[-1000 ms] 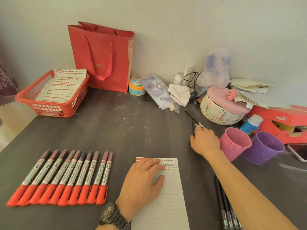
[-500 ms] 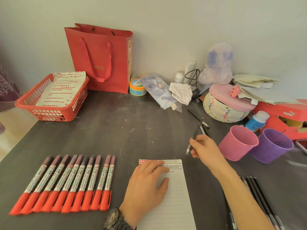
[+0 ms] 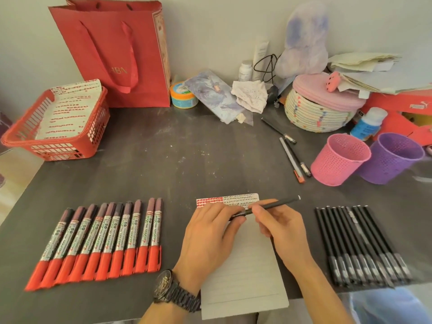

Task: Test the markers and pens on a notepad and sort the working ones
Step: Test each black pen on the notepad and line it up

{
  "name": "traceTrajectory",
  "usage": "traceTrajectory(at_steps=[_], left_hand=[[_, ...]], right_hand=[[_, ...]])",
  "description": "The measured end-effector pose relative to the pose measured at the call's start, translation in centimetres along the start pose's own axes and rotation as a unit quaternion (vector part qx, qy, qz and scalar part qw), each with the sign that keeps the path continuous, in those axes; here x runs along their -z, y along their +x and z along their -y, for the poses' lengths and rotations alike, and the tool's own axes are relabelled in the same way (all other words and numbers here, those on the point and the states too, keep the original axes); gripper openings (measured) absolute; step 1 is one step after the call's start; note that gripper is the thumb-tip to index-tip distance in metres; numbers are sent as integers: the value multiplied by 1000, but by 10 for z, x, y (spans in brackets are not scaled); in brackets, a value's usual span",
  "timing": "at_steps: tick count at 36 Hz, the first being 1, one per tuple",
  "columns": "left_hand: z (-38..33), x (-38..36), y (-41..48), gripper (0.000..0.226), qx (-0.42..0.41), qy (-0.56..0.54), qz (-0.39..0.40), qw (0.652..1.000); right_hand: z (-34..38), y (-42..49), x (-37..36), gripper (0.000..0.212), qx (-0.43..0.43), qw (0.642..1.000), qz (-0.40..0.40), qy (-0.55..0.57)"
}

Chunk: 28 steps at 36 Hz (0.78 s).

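Pen [image 3: 273, 205] sat clamped in the right grip [image 3: 282, 228], its end pinched by the left grip [image 3: 210, 235], so a jerked uncapping could have smeared the notepad [image 3: 245, 277].

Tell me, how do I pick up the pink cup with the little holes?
Come down from straight above and pinch the pink cup by its rim on the near side, fingers inside and thumb outside. It stands upright with its mouth open. The purple cup stands close on its right and loose pens lie by its left, so a sideways grab looks cramped.
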State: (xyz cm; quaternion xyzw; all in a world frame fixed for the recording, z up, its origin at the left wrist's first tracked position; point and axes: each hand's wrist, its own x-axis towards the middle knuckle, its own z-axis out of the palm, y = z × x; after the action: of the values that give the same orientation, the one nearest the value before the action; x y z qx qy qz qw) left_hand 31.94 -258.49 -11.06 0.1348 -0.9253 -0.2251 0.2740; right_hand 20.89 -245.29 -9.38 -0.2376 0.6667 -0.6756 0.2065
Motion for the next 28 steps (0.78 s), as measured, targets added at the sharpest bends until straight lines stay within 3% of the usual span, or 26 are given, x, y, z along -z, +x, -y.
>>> traceTrajectory(at_steps=[8, 18, 28], left_hand=[[-6, -2, 0, 28, 17, 2, 33, 999], [-4, -3, -2, 50, 2, 67, -17, 998], [-4, 1, -1, 67, 31, 75, -9, 997]], right_hand=[[-2, -3, 6, 20, 25, 1000, 9, -5], [0, -4, 6, 10, 22, 999, 34, -8], [-1, -4, 7, 10, 25, 999, 42, -3]])
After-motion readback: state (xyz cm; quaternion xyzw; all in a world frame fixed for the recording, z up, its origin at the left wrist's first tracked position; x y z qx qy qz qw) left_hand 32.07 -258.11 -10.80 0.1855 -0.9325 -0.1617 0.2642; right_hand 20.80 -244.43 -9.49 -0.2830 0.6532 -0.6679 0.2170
